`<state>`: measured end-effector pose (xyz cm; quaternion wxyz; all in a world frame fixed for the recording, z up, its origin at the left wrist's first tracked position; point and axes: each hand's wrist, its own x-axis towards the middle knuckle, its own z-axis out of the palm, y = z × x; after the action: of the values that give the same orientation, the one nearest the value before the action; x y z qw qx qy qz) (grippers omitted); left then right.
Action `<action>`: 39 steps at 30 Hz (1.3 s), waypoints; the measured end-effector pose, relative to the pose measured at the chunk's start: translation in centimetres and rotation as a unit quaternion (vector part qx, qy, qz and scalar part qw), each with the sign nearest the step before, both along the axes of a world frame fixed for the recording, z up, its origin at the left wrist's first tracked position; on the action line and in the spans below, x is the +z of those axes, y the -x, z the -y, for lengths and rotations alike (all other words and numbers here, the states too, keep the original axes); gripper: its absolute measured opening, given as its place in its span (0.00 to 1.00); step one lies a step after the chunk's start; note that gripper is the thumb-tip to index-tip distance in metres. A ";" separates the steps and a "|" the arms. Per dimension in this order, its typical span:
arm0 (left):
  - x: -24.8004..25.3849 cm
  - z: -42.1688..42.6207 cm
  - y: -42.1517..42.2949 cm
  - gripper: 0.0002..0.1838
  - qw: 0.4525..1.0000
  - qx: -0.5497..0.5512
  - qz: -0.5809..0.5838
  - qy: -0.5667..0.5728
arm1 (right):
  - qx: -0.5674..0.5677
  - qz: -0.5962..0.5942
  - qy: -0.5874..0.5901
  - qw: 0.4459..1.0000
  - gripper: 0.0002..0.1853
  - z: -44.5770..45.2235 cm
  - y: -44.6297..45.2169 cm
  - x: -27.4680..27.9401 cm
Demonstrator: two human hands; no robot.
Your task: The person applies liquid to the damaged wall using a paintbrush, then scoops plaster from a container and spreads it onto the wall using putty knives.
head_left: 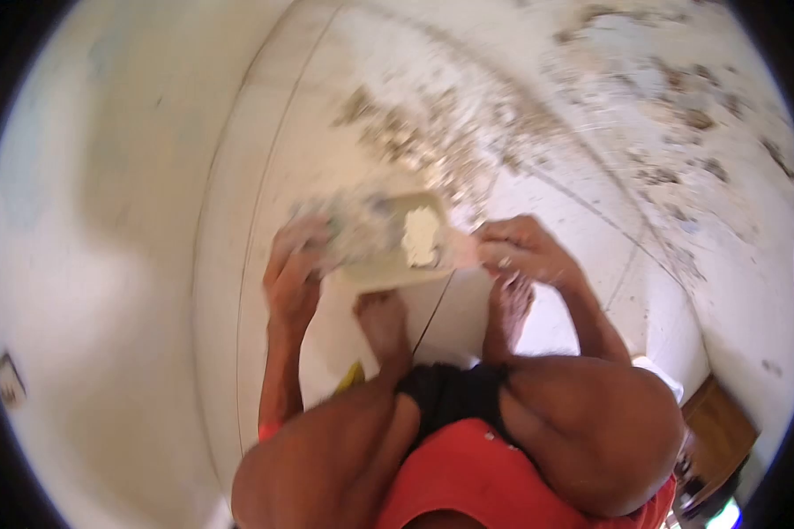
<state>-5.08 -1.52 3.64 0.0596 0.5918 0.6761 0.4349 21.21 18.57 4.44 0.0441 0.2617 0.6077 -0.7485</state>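
Above the floor, between my two hands, is a pale rectangular tray [384, 275] with a lump of cream paste [421, 236] at its right side. My left hand [298, 264] has its fingers curled at the tray's left end, around something greyish and blurred. At the right end, my right hand [525, 251] is closed on a flat pinkish tool [461, 249] that reaches to the paste. Motion blur hides the exact edges of what each hand grips.
Broken plaster debris [441, 145] lies on the tiled floor [313, 159] ahead. The right wall [670, 106] has peeling, damaged patches. My bare feet [382, 322] are below the tray. A brown wooden object [719, 428] stands at the lower right; a yellow item [351, 376] is beside my left leg.
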 end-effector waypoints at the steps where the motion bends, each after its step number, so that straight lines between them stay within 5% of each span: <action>1: -1.0 0.6 0.0 0.14 1.000 0.018 0.014 -0.006 | -0.004 -0.033 -0.026 0.999 0.14 -0.6 -0.8 0.2; 4: -3.0 2.1 -0.8 0.17 0.996 0.062 0.059 0.010 | -0.083 -0.058 -0.150 0.983 0.17 -1.2 -3.6 0.7; 7: -3.9 3.0 -2.3 0.17 0.991 0.086 0.092 0.041 | -0.164 0.070 -0.196 0.964 0.21 -2.4 -6.2 2.5; 10: -5.0 2.9 -3.6 0.17 0.984 0.089 0.144 0.058 | -0.188 0.157 -0.366 0.898 0.24 -4.8 -7.9 3.0; 17: -5.6 2.2 -4.8 0.17 0.981 0.075 0.168 0.069 | -0.277 0.067 -0.578 0.765 0.22 -9.2 -9.0 0.9; 21: -5.2 2.2 -4.7 0.17 0.979 0.078 0.173 0.079 | -0.273 0.077 -0.583 0.761 0.19 -10.4 -9.2 0.4; 23: -5.2 2.0 -5.0 0.17 0.977 0.081 0.180 0.080 | -0.314 0.172 -0.402 0.843 0.17 -10.9 -8.8 0.7; 32: -4.3 1.5 -5.1 0.17 0.984 0.064 0.146 0.085 | -0.401 -0.012 -0.525 0.751 0.17 -12.8 -8.4 -2.6; 35: -4.4 1.5 -5.3 0.17 0.981 0.068 0.158 0.085 | -0.414 0.057 -0.435 0.798 0.17 -12.6 -8.5 -0.8; 39: -4.5 1.0 -5.6 0.17 0.980 0.064 0.167 0.092 | -0.428 0.052 -0.430 0.794 0.19 -13.1 -8.3 0.1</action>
<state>0.51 -2.51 -0.89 0.1980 0.4581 0.7300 0.4670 29.54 31.70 4.49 -0.3661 0.5252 0.6898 -0.3382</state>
